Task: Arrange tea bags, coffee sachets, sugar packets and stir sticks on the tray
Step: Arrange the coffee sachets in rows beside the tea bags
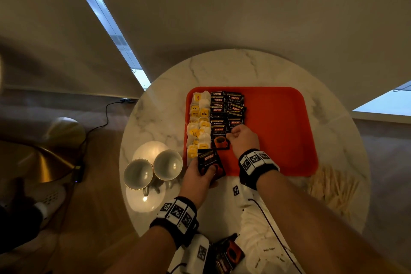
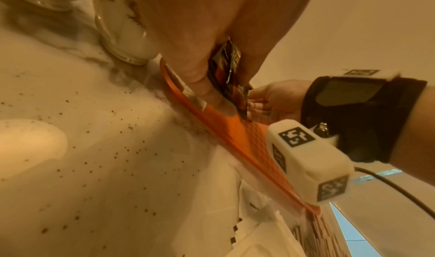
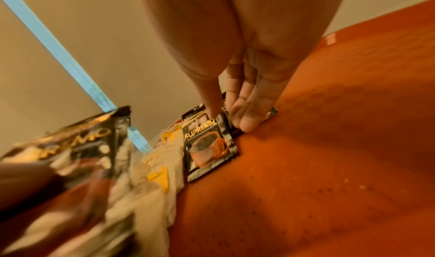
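Note:
An orange tray (image 1: 278,129) lies on a round marble table (image 1: 244,66). Its left side holds tea bags (image 1: 199,124) and beside them two rows of black coffee sachets (image 1: 225,113). My left hand (image 1: 206,173) grips a small stack of coffee sachets (image 1: 209,161) over the tray's near edge, seen edge-on as the held sachets (image 2: 231,75) in the left wrist view. My right hand (image 1: 232,134) is on the tray, its fairly straight fingertips (image 3: 247,123) pressing on the nearest sachet of the right row and its thumb touching the front sachet (image 3: 208,147). The tray's right half (image 3: 329,149) is bare.
Wooden stir sticks (image 1: 331,187) lie heaped off the tray's near right corner. White sugar packets (image 1: 266,249) and loose coffee sachets (image 1: 226,251) sit near the table's front edge. Two cups (image 1: 153,169) on saucers stand left of the tray.

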Available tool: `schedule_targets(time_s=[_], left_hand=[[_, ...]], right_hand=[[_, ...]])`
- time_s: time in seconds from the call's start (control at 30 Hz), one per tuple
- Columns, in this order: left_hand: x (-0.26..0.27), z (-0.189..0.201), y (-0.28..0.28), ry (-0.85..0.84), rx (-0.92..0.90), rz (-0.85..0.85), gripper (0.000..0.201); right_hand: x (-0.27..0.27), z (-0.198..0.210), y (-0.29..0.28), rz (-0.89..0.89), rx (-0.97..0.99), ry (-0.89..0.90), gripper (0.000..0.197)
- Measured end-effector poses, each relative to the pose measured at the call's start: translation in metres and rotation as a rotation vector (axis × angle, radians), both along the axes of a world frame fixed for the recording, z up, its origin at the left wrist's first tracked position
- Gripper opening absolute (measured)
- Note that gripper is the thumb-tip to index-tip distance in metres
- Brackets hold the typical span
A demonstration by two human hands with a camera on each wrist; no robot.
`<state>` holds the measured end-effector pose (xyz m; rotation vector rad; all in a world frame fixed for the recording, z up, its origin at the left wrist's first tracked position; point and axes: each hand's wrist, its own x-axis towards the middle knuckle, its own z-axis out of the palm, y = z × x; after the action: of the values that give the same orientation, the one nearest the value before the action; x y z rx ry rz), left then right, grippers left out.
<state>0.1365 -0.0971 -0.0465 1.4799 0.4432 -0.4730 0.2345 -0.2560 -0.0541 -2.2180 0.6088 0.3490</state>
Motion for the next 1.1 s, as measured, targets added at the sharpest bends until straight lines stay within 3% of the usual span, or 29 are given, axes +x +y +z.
schedule_targets(time_s=[0.2,0.33,0.43,0.57,0.73,0.93,1.1], left_hand=[[0.01,0.0,-0.008,-0.003,0.014,0.018,0.028],[0.014,0.0,-0.019,-0.032,0.036,-0.013,0.039],[0.014,-0.002,-0.023,-0.025,0.032,-0.008,0.043],[0.015,-0.006,-0.021,0.012,0.092,0.046,0.01],[0.016,-0.006,-0.018,0.09,0.034,0.083,0.018],[0.01,-0.009,-0.007,0.044,0.15,-0.02,0.021],[0.011,-0.007,-0.009,-0.019,0.177,-0.051,0.02]], right_hand=[[-0.045,0.023,-0.009,0.055,0.122,-0.022,0.027],[-0.072,0.018,-0.011,0.151,0.291,-0.012,0.011],[-0.072,0.016,-0.017,0.098,0.349,-0.035,0.005],[-0.052,0.009,-0.034,-0.003,0.251,-0.072,0.006],[-0.022,0.006,-0.051,0.021,0.059,0.034,0.027],[-0.003,-0.004,-0.047,0.0,-0.037,0.086,0.024],[-0.005,-0.005,-0.048,-0.062,-0.006,0.057,0.027]])
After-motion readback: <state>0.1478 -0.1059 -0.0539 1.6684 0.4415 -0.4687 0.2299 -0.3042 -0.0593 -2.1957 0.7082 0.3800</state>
